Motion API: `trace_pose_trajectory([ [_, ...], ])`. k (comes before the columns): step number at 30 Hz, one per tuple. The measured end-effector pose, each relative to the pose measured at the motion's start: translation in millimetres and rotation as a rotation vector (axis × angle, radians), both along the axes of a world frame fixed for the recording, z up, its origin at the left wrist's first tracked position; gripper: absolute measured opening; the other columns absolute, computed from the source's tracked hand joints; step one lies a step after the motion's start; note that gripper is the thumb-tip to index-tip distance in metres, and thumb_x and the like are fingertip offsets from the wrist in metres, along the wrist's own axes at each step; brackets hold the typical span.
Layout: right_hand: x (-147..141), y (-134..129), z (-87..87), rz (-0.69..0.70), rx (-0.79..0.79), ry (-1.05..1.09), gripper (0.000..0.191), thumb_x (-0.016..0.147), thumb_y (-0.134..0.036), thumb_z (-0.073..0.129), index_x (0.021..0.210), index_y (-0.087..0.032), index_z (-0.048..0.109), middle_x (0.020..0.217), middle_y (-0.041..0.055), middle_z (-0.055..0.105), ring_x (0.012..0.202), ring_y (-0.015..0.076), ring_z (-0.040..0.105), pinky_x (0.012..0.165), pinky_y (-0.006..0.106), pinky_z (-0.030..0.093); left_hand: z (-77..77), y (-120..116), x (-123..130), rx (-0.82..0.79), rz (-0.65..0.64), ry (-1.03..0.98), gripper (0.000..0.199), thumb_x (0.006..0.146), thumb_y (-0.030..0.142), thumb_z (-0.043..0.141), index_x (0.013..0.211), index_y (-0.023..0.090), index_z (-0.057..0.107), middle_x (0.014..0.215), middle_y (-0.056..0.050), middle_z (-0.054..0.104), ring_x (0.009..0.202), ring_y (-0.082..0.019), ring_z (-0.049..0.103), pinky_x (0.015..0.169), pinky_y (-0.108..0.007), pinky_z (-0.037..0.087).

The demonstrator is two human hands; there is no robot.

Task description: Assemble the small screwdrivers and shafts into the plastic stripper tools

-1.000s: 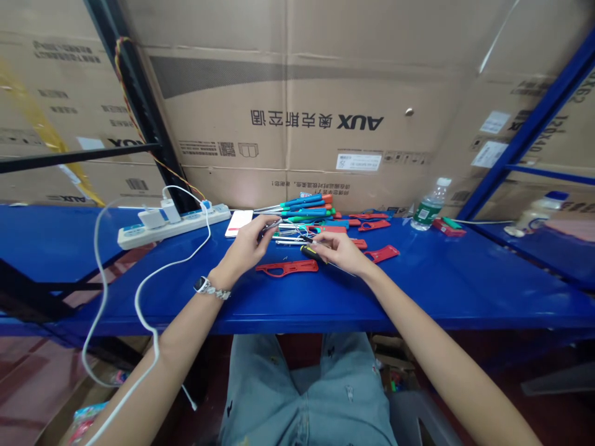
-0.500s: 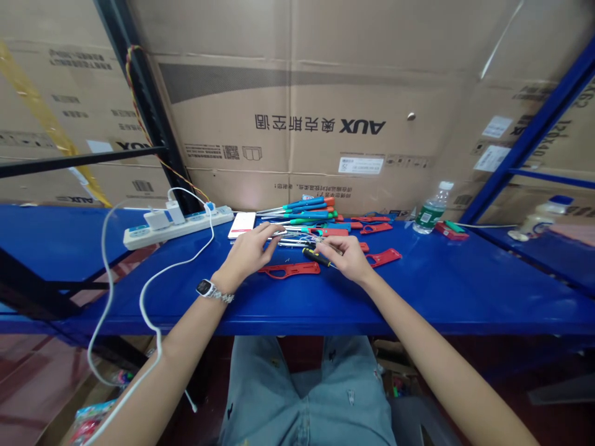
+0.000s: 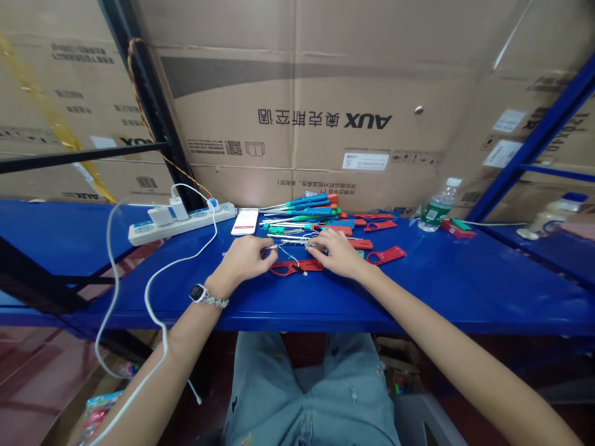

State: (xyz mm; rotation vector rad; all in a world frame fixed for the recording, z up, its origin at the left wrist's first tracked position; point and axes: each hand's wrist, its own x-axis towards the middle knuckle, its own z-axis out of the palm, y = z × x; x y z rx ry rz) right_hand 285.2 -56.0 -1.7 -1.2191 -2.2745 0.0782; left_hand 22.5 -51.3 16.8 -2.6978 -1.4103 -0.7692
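My left hand (image 3: 246,256) is closed in a pinch around a small metal piece (image 3: 270,248) with a thin pale wire at its end. Across from it, my right hand (image 3: 340,253) pinches another slim metallic piece (image 3: 315,246), its kind unclear. Between the hands the thin pale wire (image 3: 289,254) runs down to a small black part (image 3: 299,270). This part lies over a red plastic handle shell (image 3: 283,268) with a loop opening. Thin metal rods (image 3: 286,236) lie just beyond my fingertips.
Behind the hands lie several long-necked lighters with blue and orange handles (image 3: 316,201). More red shells (image 3: 387,254) lie to the right, near a water bottle (image 3: 437,207) and a red box (image 3: 458,229). A phone (image 3: 245,222) and a power strip (image 3: 186,224) with white cables are left.
My hands have come closer together, and the black part on its wire now shows between them. The black-and-yellow screwdriver near my right hand is no longer visible.
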Motion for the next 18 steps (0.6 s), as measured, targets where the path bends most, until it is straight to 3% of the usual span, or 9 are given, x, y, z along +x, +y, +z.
trace_pose_trajectory([
  [5,-7.7,10.2,3.6,-0.04,0.02,-0.258,0.03,0.102,-0.033,0.054,0.121,-0.02,0.073,0.102,0.0132,0.066,0.107,0.0312,0.054,0.095,0.048,0.036,-6.7,0.3,-1.8,-0.054,0.099,0.107,0.025,0.086,0.027,0.051,0.063,0.022,0.059,0.056,-0.004,0.059,0.052,-0.019,0.053,0.053,-0.031,0.029],
  [11,-13.4,9.7,1.4,-0.047,0.068,-0.192,0.033,0.097,-0.031,0.059,0.127,-0.021,0.069,0.113,0.0133,0.062,0.11,0.0315,0.054,0.096,0.048,0.037,-7.7,0.4,0.3,-0.001,0.121,0.075,0.029,0.088,0.028,0.051,0.061,0.021,0.06,0.055,-0.004,0.062,0.049,-0.018,0.053,0.049,-0.03,0.027],
  [18,-23.6,-26.5,3.8,0.115,0.124,-0.029,0.019,0.089,-0.038,0.07,0.099,-0.022,0.067,0.107,0.0074,0.067,0.106,0.0274,0.057,0.101,0.046,0.033,-4.2,-3.5,3.4,-0.051,0.159,0.079,0.029,0.088,0.029,0.05,0.062,0.02,0.059,0.057,-0.005,0.064,0.052,-0.02,0.057,0.05,-0.03,0.028],
])
